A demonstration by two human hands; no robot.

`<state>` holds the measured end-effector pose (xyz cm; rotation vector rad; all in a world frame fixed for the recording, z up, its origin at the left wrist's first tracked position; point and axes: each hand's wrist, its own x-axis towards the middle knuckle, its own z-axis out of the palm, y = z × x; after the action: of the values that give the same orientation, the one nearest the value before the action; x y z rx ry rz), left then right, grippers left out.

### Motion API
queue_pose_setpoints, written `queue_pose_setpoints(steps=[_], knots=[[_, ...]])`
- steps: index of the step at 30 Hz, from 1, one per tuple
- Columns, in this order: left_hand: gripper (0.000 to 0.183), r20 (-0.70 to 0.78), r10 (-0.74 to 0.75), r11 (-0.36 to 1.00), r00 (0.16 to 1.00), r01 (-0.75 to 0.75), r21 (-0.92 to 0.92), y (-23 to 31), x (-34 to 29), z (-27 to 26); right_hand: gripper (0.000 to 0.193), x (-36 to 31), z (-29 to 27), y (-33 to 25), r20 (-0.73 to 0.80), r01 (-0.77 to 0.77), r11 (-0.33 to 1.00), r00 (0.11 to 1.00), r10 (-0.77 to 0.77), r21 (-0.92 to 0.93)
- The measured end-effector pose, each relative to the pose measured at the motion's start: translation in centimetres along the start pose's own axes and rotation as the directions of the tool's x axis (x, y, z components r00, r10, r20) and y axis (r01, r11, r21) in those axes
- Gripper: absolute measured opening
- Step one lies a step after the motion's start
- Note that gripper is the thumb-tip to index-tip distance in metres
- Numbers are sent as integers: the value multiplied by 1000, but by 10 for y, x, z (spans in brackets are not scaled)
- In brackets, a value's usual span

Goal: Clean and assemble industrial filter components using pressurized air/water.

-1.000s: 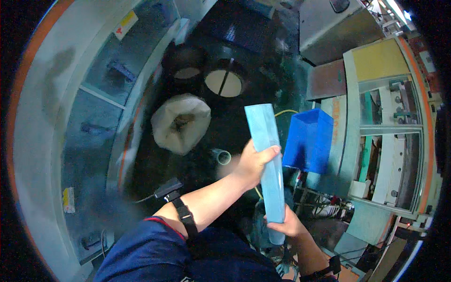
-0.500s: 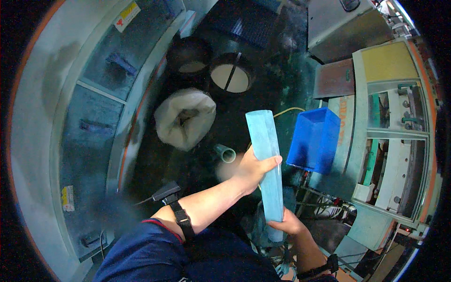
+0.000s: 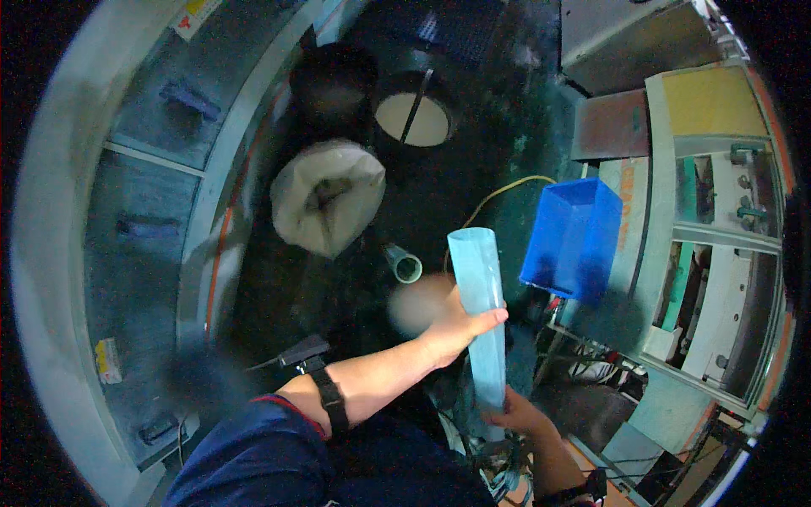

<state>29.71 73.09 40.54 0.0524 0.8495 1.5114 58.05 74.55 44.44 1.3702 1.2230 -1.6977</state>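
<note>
A long pale blue tube (image 3: 483, 270) slants before me, its rounded far end pointing up and away. My left hand (image 3: 465, 325) is wrapped round its middle, the thumb lying across the top. Lower down, my right hand (image 3: 519, 412) grips the tube near its close end; some of those fingers are hidden behind it. Beyond my left wrist a second, greenish tube (image 3: 407, 269) shows its round open mouth, apart from my hands. A blue plastic bin (image 3: 583, 241) sits just right of the held tube's far end.
A pale sack (image 3: 329, 190) stands open-topped on the dark floor. Behind it are a dark round bin (image 3: 334, 84) and a round container with whitish contents (image 3: 414, 118), crossed by a bar. Machine cabinets (image 3: 710, 110) line the right; glazed doors (image 3: 144, 228) line the left. A yellow hose (image 3: 498, 193) curves near the bin.
The far end of the held tube has come down and nearer, so it looks shorter. Both hands keep their hold. The view has shifted slightly.
</note>
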Motion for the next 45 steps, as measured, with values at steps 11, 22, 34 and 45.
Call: queue_pose_setpoints(steps=[11, 22, 34, 45], knots=[[56, -290, -457, 869, 841, 353, -345, -118, 29, -103, 65, -100, 25, 96, -205, 153, 912, 976, -78, 380], [82, -205, -597, 717, 775, 403, -568, -100, 50, -116, 60, -100, 63, -51, -512, 385, 735, 538, -670, -558], [78, -290, -680, 698, 673, 474, -537, -101, 79, -168, 54, 1, 68, -184, -45, 395, 173, 314, -948, -902], [87, -435, -530, 810, 728, 586, -5, -64, -13, -240, 80, 314, 38, -158, -280, 147, 395, 491, -825, -907]])
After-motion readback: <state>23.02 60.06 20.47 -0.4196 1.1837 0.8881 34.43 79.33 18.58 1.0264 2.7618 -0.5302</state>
